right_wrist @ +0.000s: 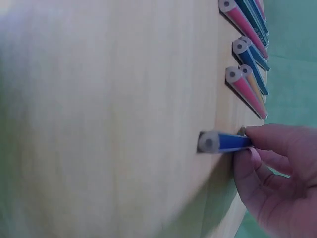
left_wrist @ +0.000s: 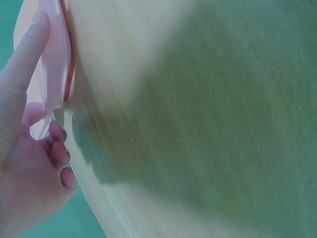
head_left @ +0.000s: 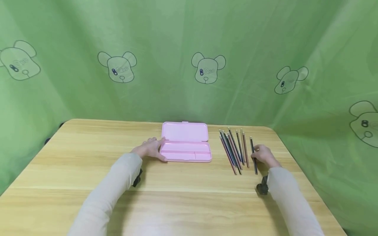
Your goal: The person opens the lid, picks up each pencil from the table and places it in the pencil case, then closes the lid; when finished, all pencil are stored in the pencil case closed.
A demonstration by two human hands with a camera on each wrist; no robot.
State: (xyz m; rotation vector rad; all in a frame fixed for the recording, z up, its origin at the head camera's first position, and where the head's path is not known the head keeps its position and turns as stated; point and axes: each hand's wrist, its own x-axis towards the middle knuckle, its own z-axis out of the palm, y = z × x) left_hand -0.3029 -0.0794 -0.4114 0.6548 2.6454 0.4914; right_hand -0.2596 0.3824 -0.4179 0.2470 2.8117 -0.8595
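Observation:
An open pink pencil case (head_left: 185, 131) lies near the table's far edge, its lid folded back and its divided tray (head_left: 177, 156) facing up with nothing in it. My left hand (head_left: 150, 148) holds the case's left end, thumb at the near corner and fingers farther back. In the left wrist view the thumb (left_wrist: 27, 49) lies along the case, and the other fingers curl below it. To the right, my right hand (head_left: 264, 155) pinches a dark blue pencil (right_wrist: 233, 143) between thumb and fingers. That pencil is apart from the other pencils (head_left: 231, 152), at or just above the tabletop.
Several pencils in red, dark blue, green and orange lie loosely fanned between the case and my right hand, some overlapping. The wooden table (head_left: 189, 203) has rounded far corners. Behind and beside it hangs a green curtain (head_left: 165, 91) with bear-head prints.

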